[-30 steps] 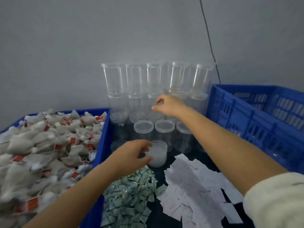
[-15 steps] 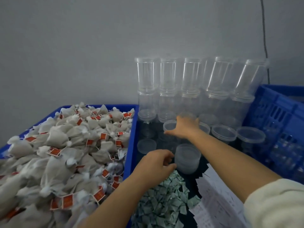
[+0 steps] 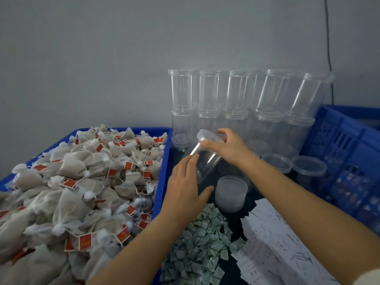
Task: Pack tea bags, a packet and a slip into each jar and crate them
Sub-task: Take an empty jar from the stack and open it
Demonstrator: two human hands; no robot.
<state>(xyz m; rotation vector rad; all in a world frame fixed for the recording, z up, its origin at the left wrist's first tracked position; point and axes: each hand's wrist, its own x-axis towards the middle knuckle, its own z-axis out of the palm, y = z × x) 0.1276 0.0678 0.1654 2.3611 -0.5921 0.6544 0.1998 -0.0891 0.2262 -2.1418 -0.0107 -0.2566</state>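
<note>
A jar beside the tea-bag bin is being braced by the spread left grip, its lid pinched by the right grip, likely for opening.

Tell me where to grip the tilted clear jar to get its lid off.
Grip the clear jar by its smooth round body, low down, with the left hand coming from its left side. It tilts lid end up and away, so that wall is exposed. The right hand pinches the lid, so stay below that rim.

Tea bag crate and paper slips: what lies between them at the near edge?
A heap of small green-and-white packets fills that gap, in the head view.
</note>
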